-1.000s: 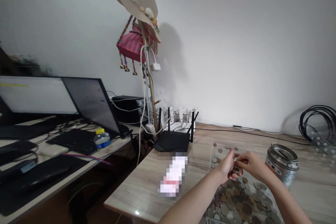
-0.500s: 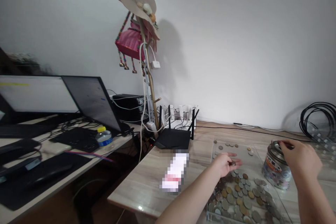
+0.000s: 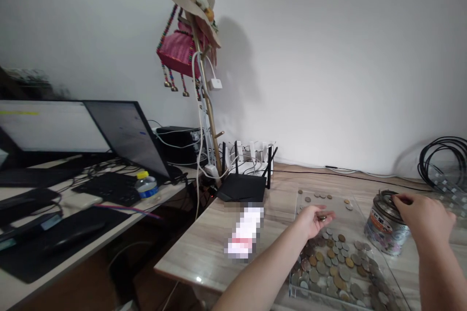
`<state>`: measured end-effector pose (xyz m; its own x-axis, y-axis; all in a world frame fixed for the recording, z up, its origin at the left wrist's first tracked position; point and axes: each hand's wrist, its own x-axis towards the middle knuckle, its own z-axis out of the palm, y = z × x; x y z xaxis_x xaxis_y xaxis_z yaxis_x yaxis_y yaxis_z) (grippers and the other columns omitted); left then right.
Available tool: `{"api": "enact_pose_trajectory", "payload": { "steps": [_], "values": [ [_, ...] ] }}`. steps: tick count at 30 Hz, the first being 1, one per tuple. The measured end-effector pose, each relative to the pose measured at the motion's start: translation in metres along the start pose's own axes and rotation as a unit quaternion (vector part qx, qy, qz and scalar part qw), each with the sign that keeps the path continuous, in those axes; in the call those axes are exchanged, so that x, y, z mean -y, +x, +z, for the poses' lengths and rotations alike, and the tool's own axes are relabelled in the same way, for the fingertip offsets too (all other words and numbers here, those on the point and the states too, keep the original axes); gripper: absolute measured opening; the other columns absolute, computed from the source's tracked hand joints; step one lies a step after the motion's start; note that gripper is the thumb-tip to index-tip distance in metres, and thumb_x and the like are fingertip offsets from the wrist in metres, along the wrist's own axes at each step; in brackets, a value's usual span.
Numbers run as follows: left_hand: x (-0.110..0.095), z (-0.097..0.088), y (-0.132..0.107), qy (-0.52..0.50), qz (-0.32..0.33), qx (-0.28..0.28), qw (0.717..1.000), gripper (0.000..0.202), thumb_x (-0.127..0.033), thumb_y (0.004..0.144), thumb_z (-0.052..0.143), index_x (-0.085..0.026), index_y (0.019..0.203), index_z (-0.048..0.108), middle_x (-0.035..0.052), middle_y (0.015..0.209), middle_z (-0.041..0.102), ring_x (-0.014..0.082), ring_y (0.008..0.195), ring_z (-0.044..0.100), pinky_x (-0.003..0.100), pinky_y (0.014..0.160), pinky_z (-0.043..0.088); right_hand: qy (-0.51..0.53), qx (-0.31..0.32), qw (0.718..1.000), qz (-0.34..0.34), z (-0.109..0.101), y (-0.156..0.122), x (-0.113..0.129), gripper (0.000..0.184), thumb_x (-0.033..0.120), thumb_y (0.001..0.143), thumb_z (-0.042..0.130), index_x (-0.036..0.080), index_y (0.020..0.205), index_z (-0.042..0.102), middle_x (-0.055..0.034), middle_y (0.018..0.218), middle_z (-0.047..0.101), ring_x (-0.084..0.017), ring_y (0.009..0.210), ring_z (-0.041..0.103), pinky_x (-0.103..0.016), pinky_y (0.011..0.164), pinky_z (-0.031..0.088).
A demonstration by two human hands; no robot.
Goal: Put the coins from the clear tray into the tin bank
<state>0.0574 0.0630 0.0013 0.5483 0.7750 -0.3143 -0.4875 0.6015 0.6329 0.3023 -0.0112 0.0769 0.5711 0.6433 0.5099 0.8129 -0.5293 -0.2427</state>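
A clear tray (image 3: 350, 211) on the pale wooden table (image 3: 219, 243) holds several silver and brass coins (image 3: 330, 265). My left hand (image 3: 314, 218) hovers palm up over the tray's far half, fingers curled around a few coins. My right hand (image 3: 425, 216) rests on top of a metal coin tin (image 3: 383, 231) just right of the tray, fingertips pinched at its lid; what they pinch is too small to make out.
A black router (image 3: 242, 185) and a power strip (image 3: 251, 155) sit behind the tray. A blurred packet (image 3: 245, 232) lies left of it. Coiled black cable (image 3: 443, 160) lies at far right. A laptop (image 3: 127, 138), keyboard and water bottle (image 3: 146, 185) occupy the left desk beside a hat stand (image 3: 204, 92).
My right hand left the left hand over the tray and moved right to the tin's lid. My left hand stays over the tray, palm up with coins.
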Motion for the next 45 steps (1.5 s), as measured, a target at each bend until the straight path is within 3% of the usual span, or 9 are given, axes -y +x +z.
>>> {"api": "enact_pose_trajectory", "payload": {
  "steps": [5,8,12,19,25,29,34,40,45],
  "values": [
    [-0.003,0.003,-0.002,-0.019,-0.031,0.003,0.999,0.028,-0.031,0.077,0.036,-0.006,0.084,0.045,0.0242,0.088,0.056,0.0266,0.084,0.058,0.032,0.067,0.045,0.161,-0.144,0.972,-0.095,-0.004,-0.014,0.028,0.038,0.043,0.073,0.037,0.019,0.088,0.062,-0.0089,0.086,0.06,-0.02,0.078,0.049,-0.03,0.066,0.032],
    [-0.002,0.004,-0.003,-0.011,-0.06,0.028,0.998,0.037,-0.04,0.079,0.03,-0.007,0.082,0.046,0.0225,0.085,0.055,0.0268,0.083,0.057,0.034,0.067,0.045,0.276,0.035,0.931,-0.235,0.001,-0.031,0.059,0.033,0.041,0.071,0.042,0.019,0.084,0.063,-0.0053,0.079,0.062,-0.015,0.065,0.05,-0.025,0.06,0.036],
    [0.0,0.003,0.003,0.006,-0.077,0.058,0.995,0.04,-0.045,0.08,0.024,-0.011,0.082,0.045,0.0122,0.076,0.055,0.0196,0.072,0.057,0.033,0.063,0.045,0.3,0.301,0.812,-0.401,0.014,-0.054,0.093,0.025,0.035,0.068,0.049,0.022,0.081,0.066,-0.002,0.072,0.063,-0.012,0.061,0.05,-0.022,0.058,0.037],
    [0.001,0.001,0.004,0.067,-0.134,0.133,0.98,0.051,-0.05,0.08,0.015,-0.01,0.086,0.046,0.0101,0.07,0.053,0.0168,0.061,0.054,0.028,0.053,0.042,0.306,0.398,0.742,-0.444,0.018,-0.06,0.093,0.018,0.027,0.063,0.054,0.022,0.074,0.068,0.0006,0.069,0.062,-0.011,0.063,0.051,-0.02,0.058,0.036],
    [0.001,0.004,-0.003,0.064,-0.133,0.168,0.975,0.038,-0.037,0.08,0.03,-0.006,0.087,0.05,0.0134,0.074,0.057,0.0203,0.073,0.058,0.032,0.067,0.044,0.316,0.338,0.795,-0.393,0.019,-0.06,0.096,0.026,0.032,0.07,0.045,0.018,0.059,0.063,-0.0003,0.058,0.06,-0.011,0.057,0.05,-0.021,0.055,0.036],
    [0.001,0.002,-0.004,0.088,-0.112,0.136,0.98,0.025,-0.021,0.075,0.039,-0.002,0.085,0.053,0.016,0.076,0.06,0.0205,0.076,0.06,0.028,0.069,0.045,0.322,0.151,0.882,-0.31,0.009,-0.045,0.082,0.03,0.039,0.073,0.041,0.021,0.076,0.064,-0.0029,0.071,0.062,-0.014,0.063,0.051,-0.023,0.058,0.036],
    [0.004,0.004,-0.006,0.155,-0.02,0.055,0.986,0.018,-0.009,0.072,0.042,-0.007,0.089,0.048,0.0135,0.077,0.061,0.0174,0.074,0.061,0.02,0.057,0.046,0.154,-0.066,0.984,-0.067,-0.005,-0.013,0.024,0.032,0.045,0.068,0.042,0.027,0.084,0.063,-0.006,0.081,0.062,-0.02,0.067,0.051,-0.028,0.051,0.032],
    [0.008,0.01,-0.011,0.273,0.061,0.036,0.96,0.022,-0.024,0.07,0.055,-0.015,0.085,0.043,0.0097,0.08,0.062,0.0169,0.065,0.061,0.019,0.044,0.041,0.072,0.061,0.996,-0.012,0.008,0.008,-0.019,0.029,0.046,0.064,0.043,0.032,0.08,0.064,-0.0076,0.075,0.061,-0.021,0.06,0.051,-0.028,0.046,0.028],
    [0.004,0.011,-0.015,0.309,0.135,0.01,0.941,0.027,-0.032,0.058,0.066,-0.014,0.069,0.049,0.0035,0.065,0.058,0.012,0.055,0.056,0.019,0.042,0.039,0.103,-0.072,0.988,-0.088,0.005,0.001,0.0,0.034,0.045,0.066,0.043,0.024,0.082,0.064,-0.0083,0.077,0.061,-0.023,0.075,0.052,-0.031,0.059,0.034]
  ]
}}
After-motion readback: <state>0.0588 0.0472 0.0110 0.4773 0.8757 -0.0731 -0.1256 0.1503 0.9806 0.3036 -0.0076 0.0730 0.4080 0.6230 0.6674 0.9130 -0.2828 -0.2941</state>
